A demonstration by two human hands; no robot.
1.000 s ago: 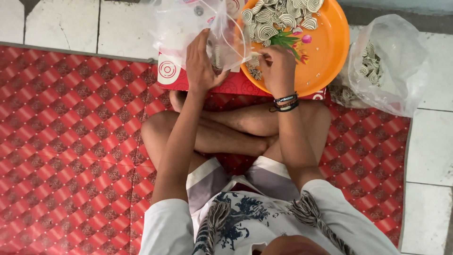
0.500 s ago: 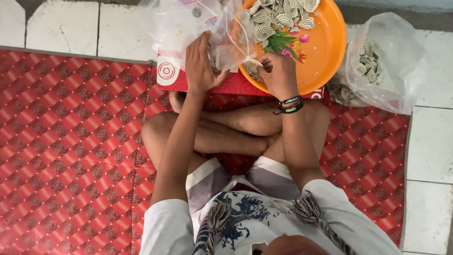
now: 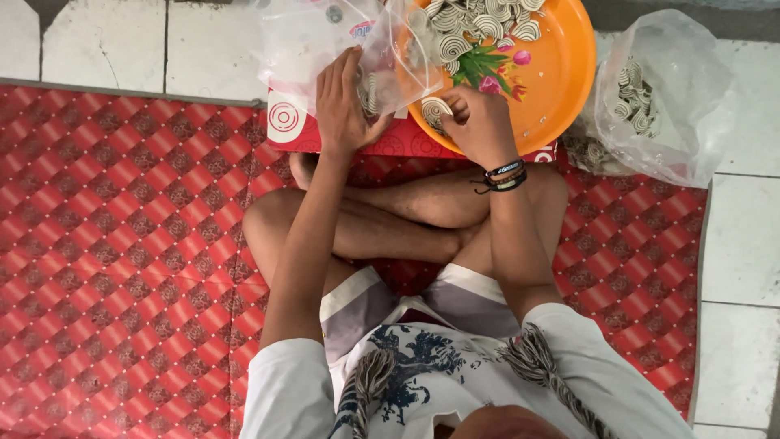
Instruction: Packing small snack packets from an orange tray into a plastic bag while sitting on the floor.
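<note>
The left hand (image 3: 345,102) grips a small clear plastic bag (image 3: 390,61) holding a few pale spiral-patterned round snacks, fingers closed on its side above the red patterned box (image 3: 325,134). The right hand (image 3: 479,122), with dark bracelets (image 3: 505,175) at the wrist, pinches one spiral snack (image 3: 435,110) at the near rim of the round orange plastic tray (image 3: 561,73), just beside the bag's mouth. More snacks are heaped at the tray's far edge. A larger clear bag of snacks (image 3: 658,97) lies at the right edge of the red diamond-patterned mat (image 3: 122,244).
</note>
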